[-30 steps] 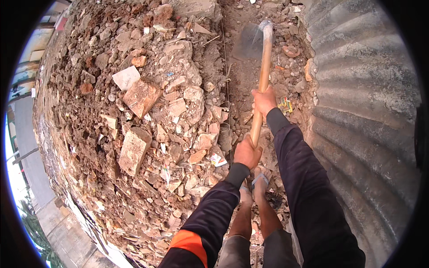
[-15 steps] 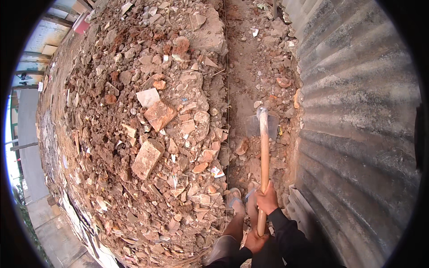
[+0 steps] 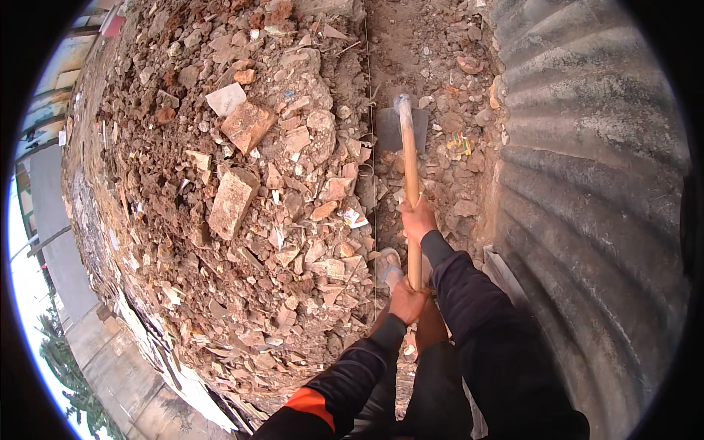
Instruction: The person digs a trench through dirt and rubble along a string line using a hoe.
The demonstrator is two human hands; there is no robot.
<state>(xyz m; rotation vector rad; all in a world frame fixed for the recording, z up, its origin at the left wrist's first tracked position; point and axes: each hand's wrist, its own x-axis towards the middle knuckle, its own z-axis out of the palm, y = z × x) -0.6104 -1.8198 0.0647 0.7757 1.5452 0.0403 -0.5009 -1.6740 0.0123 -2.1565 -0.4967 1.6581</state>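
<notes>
A hoe with a pale wooden handle (image 3: 411, 172) is held in both hands over the narrow trench. My right hand (image 3: 418, 220) wraps round the middle of the handle. My left hand (image 3: 408, 301) grips it lower, near its end. The flat grey hoe blade (image 3: 389, 132) is at the dirt on the trench floor, beside a taut string (image 3: 371, 95); how deep it sits cannot be made out. A crumpled yellow wrapper (image 3: 459, 144) lies right of the blade among stones. My sandalled foot (image 3: 389, 264) stands near the string.
A corrugated metal sheet (image 3: 587, 176) walls the right side closely. Left of the string, broken rubble (image 3: 293, 242) is heaped, with a loose brick (image 3: 249, 126) and a concrete chunk (image 3: 233, 204). A narrow board (image 3: 506, 275) leans at the sheet's foot.
The hoe blade has shifted left toward the string. Both hands have moved forward with the handle, and more of my arms shows. The yellow wrapper is now in fuller view.
</notes>
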